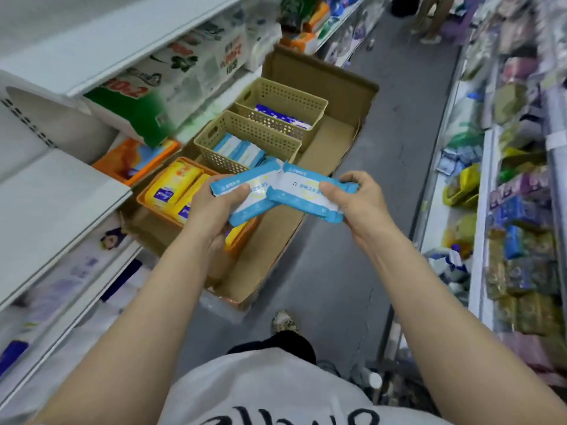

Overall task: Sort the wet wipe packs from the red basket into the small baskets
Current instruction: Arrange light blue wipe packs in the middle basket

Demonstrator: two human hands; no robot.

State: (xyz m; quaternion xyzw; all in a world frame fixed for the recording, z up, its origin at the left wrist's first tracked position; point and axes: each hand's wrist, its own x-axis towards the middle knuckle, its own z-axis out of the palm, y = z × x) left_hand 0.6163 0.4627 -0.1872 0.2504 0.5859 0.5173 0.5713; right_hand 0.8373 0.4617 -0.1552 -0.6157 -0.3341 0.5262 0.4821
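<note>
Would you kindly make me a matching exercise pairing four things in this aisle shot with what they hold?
1. left hand
2. far beige basket
3. near beige basket
4. orange basket

a. yellow packs
b. dark blue packs
c. one light blue pack
d. several light blue packs

Pairs: 1-c, 2-b, 3-d, 4-a

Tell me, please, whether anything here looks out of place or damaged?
Nothing stands out: each hand, left and right, holds an intact blue pack, and the baskets sit upright in the box.
</note>
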